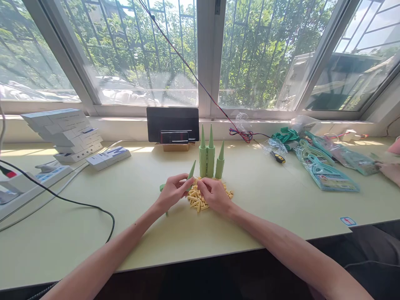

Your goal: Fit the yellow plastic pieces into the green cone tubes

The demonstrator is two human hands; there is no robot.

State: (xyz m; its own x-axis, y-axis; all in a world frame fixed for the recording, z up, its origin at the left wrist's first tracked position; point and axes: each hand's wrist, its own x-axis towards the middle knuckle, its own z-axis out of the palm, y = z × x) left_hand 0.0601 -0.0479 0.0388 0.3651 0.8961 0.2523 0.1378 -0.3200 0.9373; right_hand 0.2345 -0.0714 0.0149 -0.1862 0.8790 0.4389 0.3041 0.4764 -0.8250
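My left hand (175, 191) is closed around a slim green cone (192, 168), whose tip points up and to the right. Its fingers cover the cone's base. Close beside it, my right hand (215, 195) is closed in a pinch, and whatever may be between the fingertips is hidden. Beneath both hands lies a heap of small pale-yellow pegs (197, 203) on the table. Three green towers (211, 162) with pointed tops stand upright just behind the heap. Another green piece (161, 187) shows partly behind my left hand.
A dark tablet (173, 121) leans by the window, a phone (173, 137) before it. White boxes (68, 133) are stacked at left, near a power strip (46, 178) and cables. Bagged turquoise items (326, 175) and a screwdriver (277, 157) lie at right, near another person's hand (390, 171).
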